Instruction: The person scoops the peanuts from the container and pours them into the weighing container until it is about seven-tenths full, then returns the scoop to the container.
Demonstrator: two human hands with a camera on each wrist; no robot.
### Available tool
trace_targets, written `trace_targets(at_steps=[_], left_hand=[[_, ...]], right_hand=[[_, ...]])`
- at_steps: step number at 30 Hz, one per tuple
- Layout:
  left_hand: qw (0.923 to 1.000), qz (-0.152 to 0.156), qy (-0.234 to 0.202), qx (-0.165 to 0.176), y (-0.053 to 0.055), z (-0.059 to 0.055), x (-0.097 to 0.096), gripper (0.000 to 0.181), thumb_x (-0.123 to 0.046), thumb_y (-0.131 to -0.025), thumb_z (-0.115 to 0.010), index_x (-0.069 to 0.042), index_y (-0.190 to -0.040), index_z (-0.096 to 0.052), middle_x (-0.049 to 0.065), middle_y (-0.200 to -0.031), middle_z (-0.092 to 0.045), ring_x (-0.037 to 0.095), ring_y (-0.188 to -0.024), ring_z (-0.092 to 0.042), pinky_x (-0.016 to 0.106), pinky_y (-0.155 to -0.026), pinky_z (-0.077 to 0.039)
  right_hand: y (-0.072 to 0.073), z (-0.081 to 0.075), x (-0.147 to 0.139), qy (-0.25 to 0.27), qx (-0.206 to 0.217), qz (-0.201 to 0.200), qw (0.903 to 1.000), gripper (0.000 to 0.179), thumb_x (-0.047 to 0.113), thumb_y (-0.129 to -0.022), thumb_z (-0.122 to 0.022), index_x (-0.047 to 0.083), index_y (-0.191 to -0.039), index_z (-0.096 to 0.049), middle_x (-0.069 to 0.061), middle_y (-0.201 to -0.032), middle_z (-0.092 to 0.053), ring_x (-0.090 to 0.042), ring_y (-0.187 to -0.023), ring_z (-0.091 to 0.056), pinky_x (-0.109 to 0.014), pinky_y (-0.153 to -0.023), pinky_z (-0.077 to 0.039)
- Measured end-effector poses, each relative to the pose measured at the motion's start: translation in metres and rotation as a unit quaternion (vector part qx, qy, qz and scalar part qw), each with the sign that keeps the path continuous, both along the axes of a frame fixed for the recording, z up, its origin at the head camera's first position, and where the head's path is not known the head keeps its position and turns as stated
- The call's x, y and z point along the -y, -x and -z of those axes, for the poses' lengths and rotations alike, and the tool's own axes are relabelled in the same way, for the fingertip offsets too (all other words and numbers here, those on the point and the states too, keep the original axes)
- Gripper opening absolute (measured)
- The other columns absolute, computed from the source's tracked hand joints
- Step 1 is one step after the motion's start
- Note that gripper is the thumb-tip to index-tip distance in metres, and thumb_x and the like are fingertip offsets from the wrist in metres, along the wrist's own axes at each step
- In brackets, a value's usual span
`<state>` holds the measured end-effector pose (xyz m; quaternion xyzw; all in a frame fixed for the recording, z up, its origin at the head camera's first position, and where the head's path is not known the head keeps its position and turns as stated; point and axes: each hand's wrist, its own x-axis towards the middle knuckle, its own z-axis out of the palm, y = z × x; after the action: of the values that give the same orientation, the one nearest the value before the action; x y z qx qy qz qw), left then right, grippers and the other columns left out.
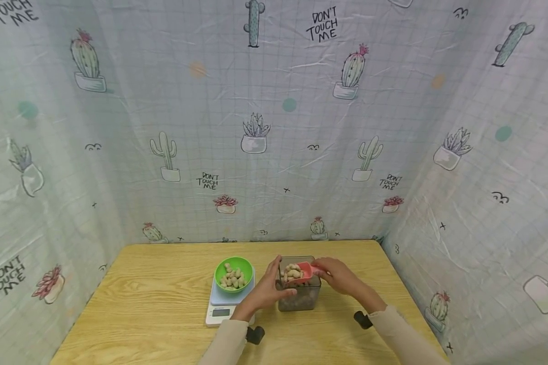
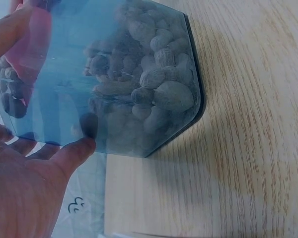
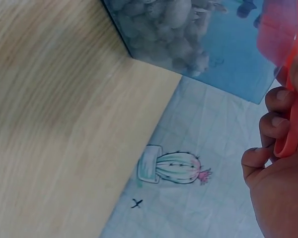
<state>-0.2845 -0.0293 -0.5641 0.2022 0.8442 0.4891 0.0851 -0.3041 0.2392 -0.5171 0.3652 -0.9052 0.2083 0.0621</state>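
Note:
My right hand point(image 1: 337, 275) grips the handle of a red scoop point(image 1: 305, 270), held over the mouth of a clear, dark-tinted container point(image 1: 297, 302). Peanuts point(image 1: 293, 274) fill the scoop's bowl. My left hand point(image 1: 266, 289) rests against the container, its thumb on the near wall and its outstretched fingers along the left side. More peanuts point(image 2: 161, 89) show through the lower part of the wall in the left wrist view. From the right wrist, the fingers point(image 3: 277, 126) curl round the scoop handle point(image 3: 290, 134), and the scoop's head shows partly through the container's wall.
Left of the container, a green bowl point(image 1: 218, 277) holding several peanuts stands on a white kitchen scale point(image 1: 232, 299). All stand on a wood-grain table point(image 1: 155, 289). A cactus-print curtain point(image 1: 274, 182) hangs behind the table and along both sides.

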Motion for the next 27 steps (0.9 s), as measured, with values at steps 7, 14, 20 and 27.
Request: trace_targets(at_steps=[7, 14, 20, 27], left_hand=[[1.0, -0.007, 0.004, 0.002, -0.001, -0.001, 0.0, 0.11, -0.046, -0.084, -0.075, -0.02, -0.16, 0.0, 0.016, -0.166, -0.005, 0.043, -0.148, -0.025, 0.062, -0.109, -0.036], [0.9999, -0.007, 0.008, 0.001, -0.001, -0.005, 0.0, 0.124, -0.056, -0.078, -0.077, -0.016, -0.159, 0.009, 0.017, -0.166, 0.003, 0.044, -0.148, -0.022, 0.061, -0.11, -0.035], [0.9994, -0.016, 0.017, -0.024, -0.002, -0.014, 0.005, 0.12, -0.064, -0.078, -0.072, -0.018, -0.16, 0.003, 0.015, -0.166, -0.001, 0.042, -0.149, -0.021, 0.059, -0.112, -0.034], [0.9983, -0.028, -0.023, -0.045, -0.004, -0.035, 0.016, 0.113, -0.048, -0.08, -0.079, -0.017, -0.16, -0.005, 0.016, -0.166, -0.003, 0.045, -0.147, -0.024, 0.059, -0.112, -0.035]], right_hand=[[-0.002, 0.007, -0.007, 0.04, -0.01, 0.017, 0.999, 0.022, 0.021, -0.101, -0.053, 0.011, -0.117, -0.065, -0.005, -0.111, -0.07, -0.024, -0.099, -0.067, -0.042, -0.082, -0.054], [0.0, 0.002, -0.013, 0.04, -0.024, 0.045, 0.9979, 0.02, 0.02, -0.1, -0.056, 0.01, -0.116, -0.065, -0.005, -0.108, -0.07, -0.023, -0.094, -0.068, -0.041, -0.079, -0.055], [0.001, -0.009, -0.015, 0.033, -0.023, 0.053, 0.9978, 0.022, 0.023, -0.101, -0.055, 0.011, -0.117, -0.064, -0.003, -0.106, -0.07, -0.019, -0.091, -0.066, -0.037, -0.076, -0.054], [0.001, -0.025, -0.013, 0.037, -0.02, 0.053, 0.9977, 0.022, 0.021, -0.101, -0.055, 0.01, -0.118, -0.064, -0.005, -0.108, -0.07, -0.021, -0.095, -0.067, -0.04, -0.08, -0.054]])
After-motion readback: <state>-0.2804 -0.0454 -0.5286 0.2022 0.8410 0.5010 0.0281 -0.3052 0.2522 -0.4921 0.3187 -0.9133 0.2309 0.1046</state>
